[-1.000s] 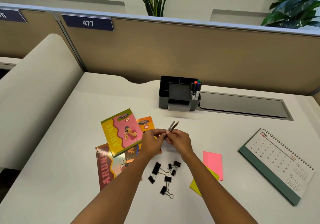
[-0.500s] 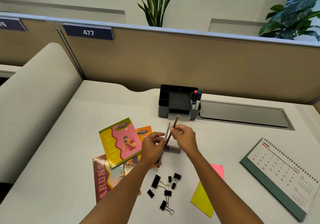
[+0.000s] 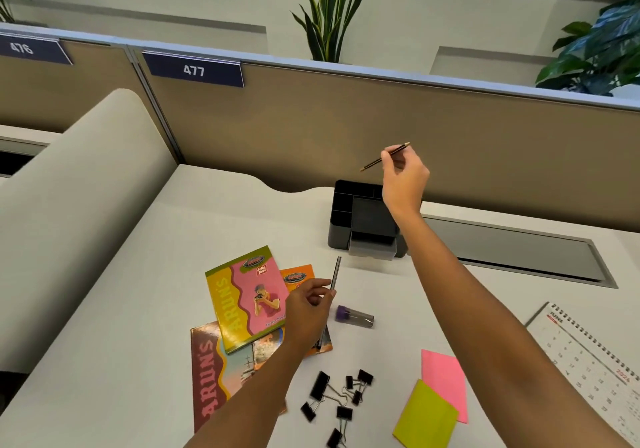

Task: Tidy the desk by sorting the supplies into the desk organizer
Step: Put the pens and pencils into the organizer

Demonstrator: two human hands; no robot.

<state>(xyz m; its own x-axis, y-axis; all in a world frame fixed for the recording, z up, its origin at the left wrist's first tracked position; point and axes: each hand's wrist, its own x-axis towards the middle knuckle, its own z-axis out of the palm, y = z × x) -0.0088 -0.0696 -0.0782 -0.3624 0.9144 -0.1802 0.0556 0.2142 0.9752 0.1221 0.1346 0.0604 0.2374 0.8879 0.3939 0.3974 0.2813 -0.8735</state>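
Our right hand [image 3: 403,179] pinches a pencil [image 3: 384,156] mid-shaft above the organizer [image 3: 341,219]; left hand [image 3: 306,312] grips a pen [image 3: 335,274]. Light, stiff, easily dropped.

Nothing is being worn on either forearm; the left hand [image 3: 306,312] and right hand [image 3: 403,179] are being left ungloved, ringless.

A black desk organizer [image 3: 349,219] stands at the desk's back; a tilted pencil [image 3: 384,156] is above it.
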